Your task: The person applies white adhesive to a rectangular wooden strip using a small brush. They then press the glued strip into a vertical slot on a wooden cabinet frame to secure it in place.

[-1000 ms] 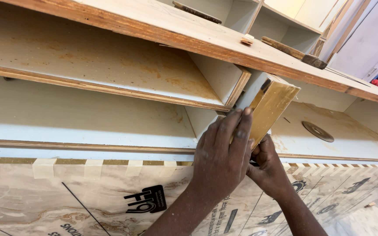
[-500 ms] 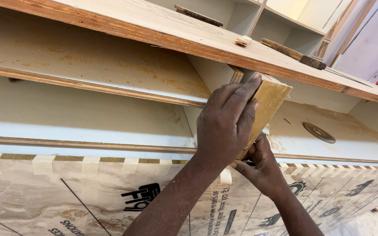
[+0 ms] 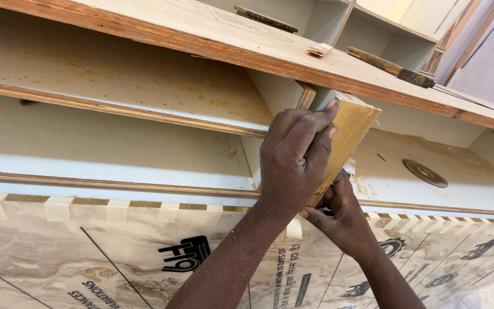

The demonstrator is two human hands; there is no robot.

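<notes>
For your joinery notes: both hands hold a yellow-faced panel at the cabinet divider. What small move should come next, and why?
Probably tip the panel upright against the divider. It leans tilted, its top corner out from the divider's edge, with the left hand pressing its face and the right hand gripping its lower end.

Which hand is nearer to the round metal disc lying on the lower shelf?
Right. The right hand grips the bottom of the wooden board, just left of and below the round metal disc. The left hand presses the board's face higher up, farther left.
</notes>
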